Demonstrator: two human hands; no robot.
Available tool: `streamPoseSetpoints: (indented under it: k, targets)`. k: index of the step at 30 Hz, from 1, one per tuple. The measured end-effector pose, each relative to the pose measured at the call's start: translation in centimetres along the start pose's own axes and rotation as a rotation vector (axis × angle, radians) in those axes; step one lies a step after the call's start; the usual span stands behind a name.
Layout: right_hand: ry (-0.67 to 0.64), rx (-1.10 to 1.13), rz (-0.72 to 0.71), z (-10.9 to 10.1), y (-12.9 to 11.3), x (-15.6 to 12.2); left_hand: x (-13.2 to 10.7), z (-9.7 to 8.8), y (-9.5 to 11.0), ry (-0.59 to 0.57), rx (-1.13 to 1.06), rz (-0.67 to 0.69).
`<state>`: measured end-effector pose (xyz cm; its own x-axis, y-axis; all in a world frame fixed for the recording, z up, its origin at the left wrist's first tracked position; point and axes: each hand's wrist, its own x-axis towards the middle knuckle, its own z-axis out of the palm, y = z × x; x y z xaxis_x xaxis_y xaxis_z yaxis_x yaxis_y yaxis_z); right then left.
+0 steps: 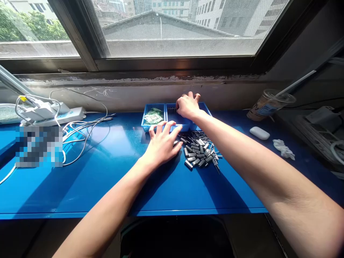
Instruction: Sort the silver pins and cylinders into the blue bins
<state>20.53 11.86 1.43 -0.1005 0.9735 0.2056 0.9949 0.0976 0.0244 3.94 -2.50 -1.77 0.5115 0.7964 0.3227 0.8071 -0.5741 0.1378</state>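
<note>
My right hand [189,105] reaches into the right compartment of a blue divided tray [153,127], its fingers bent downward beside a row of small dark parts [171,109]. Its thumb and index tips are hidden, so what they pinch does not show. In front of the tray, my left hand [163,143] has its fingers spread, their tips near the tray's front wall. A small metal piece lies by its thumb. Just right of that hand is a heap of short metal blocks [198,156] mixed with thin metal pins [215,163]. A green-and-white packet [154,116] fills the left compartment.
On the left of the blue table [115,186] are a power strip [71,116] with chargers and tangled white cables [86,134]. To the right stand a plastic cup with a straw [266,105], a white case [259,133] and a crumpled tissue [283,149]. A window rises behind.
</note>
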Motion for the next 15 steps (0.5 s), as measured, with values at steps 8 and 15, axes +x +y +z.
streamPoseSetpoints:
  k: [8, 15]
  targets:
    - [0.019, 0.011, -0.015, 0.11, 0.07, 0.0, -0.06, 0.19, -0.1, 0.018, 0.01, 0.01]
    - [0.022, 0.011, 0.016, -0.19, 0.01, -0.15, -0.06, 0.16, -0.11, 0.024, 0.009, 0.013]
